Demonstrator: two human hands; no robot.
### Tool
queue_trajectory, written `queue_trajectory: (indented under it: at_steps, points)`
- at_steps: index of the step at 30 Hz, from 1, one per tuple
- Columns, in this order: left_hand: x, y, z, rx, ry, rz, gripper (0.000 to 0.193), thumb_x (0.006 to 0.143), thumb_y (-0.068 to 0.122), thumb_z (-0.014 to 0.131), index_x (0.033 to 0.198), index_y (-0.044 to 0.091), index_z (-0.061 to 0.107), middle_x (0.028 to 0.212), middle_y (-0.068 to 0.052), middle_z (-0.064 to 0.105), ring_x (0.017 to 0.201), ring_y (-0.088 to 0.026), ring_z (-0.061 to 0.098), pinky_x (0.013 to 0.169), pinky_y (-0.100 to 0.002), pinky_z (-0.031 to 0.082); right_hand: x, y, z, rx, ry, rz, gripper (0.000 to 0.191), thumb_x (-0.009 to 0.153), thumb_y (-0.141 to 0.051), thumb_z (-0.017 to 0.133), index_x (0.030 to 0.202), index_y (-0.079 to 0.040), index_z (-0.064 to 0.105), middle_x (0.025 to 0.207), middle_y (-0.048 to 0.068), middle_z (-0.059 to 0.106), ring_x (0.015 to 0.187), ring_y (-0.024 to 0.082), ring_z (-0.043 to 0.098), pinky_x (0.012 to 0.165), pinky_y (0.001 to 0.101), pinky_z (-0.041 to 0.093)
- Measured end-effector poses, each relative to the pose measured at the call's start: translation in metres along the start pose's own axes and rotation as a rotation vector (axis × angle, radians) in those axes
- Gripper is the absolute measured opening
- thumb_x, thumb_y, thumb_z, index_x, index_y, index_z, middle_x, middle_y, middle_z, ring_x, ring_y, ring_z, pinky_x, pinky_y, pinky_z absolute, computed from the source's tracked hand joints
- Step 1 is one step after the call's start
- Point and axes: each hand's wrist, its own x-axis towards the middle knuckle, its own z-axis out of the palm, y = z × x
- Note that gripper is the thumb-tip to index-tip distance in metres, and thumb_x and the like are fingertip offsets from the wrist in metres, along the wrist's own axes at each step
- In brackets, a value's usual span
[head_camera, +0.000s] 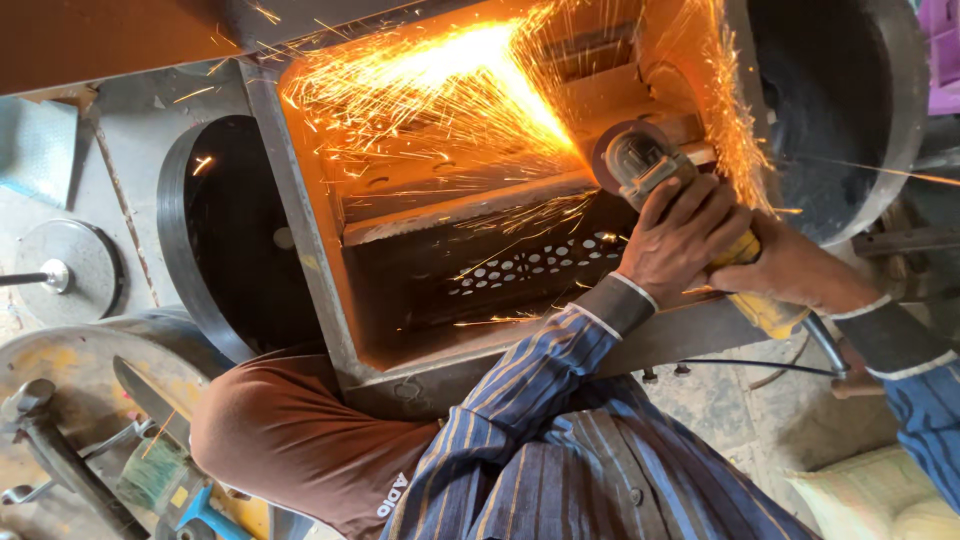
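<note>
A yellow angle grinder (752, 300) is held in both hands, and its disc (632, 157) touches an inner bar of an open steel box (300, 235). My left hand (676, 235) wraps the grinder's head just behind the disc. My right hand (795, 270) grips the yellow body further back. A bright fan of orange sparks (450, 85) sprays up and to the left across the inside of the box. A perforated metal screen (540, 265) lies in the lower part of the box. My knee in brown trousers (290, 435) rests against the box's near edge.
A large dark wheel (215, 235) stands left of the box, and another round drum (855, 110) sits at the top right. A disc on a shaft (65, 268) and a rusty round plate with tools (70, 420) lie at the left. A white sack (870, 495) is at the lower right, with the grinder's cable (760, 365) above it.
</note>
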Motion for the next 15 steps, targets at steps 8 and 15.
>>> queue_trajectory:
  at_steps: [8,15]
  points:
    - [-0.001,0.0,-0.002,-0.043,-0.035,-0.025,0.079,0.064,0.025,0.081,0.138,0.021,0.052,0.146,-0.002,0.052,0.149,-0.024,0.04,0.127,-0.048,0.023,0.005,0.006,-0.001,-0.164,0.067,-0.018,0.072,0.06,-0.025,0.089,0.12,0.002,0.062,0.1,0.016,0.075,0.087,0.025,0.07,0.077,0.0386,0.057]
    - [-0.004,-0.003,0.001,-0.113,0.011,-0.021,0.084,0.067,0.029,0.082,0.143,0.018,0.048,0.149,-0.006,0.05,0.15,-0.028,0.039,0.13,-0.053,0.021,0.012,0.016,-0.001,-0.145,0.054,-0.102,0.074,0.058,-0.025,0.085,0.123,0.001,0.06,0.104,0.018,0.074,0.09,0.028,0.072,0.079,0.0401,0.058]
